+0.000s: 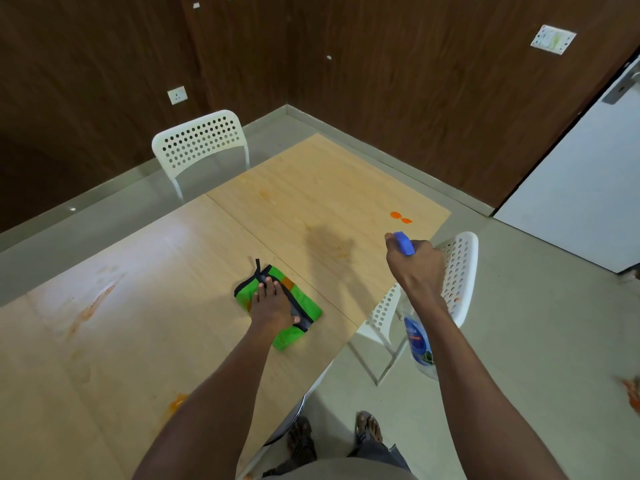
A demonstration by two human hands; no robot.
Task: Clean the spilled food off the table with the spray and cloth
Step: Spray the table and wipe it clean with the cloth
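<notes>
A person stands at the near edge of a pale wooden tabletop (pixel 145 258), mid-clean. Farthest left, an orange smear (pixel 90 308) streaks the wood, and another orange blot (pixel 177 400) sits by the near edge beside the left forearm. Toward the middle, the left hand (pixel 272 303) lies flat on a folded green cloth (pixel 277 303), fingers straight and pressing it to the tabletop, the thumb out to the side; the cloth's long axis runs diagonally, from far-left to near-right. Just beyond it a darker, damp-looking patch (pixel 329 242) marks the wood. To the right, the right hand (pixel 414 265) grips the blue trigger head of a spray bottle (pixel 418 336), fingers curled round it, the bottle's clear body hanging below the wrist off the tabletop's right edge, in front of a white perforated chair (pixel 459 268). The nozzle points away from the person toward two fresh orange spots (pixel 400 217), which lie just ahead of the right hand, near the tabletop's far right corner. By that layout the right hand is plainly nearer the spots, and the cloth would have to travel rightward and away to reach them.
</notes>
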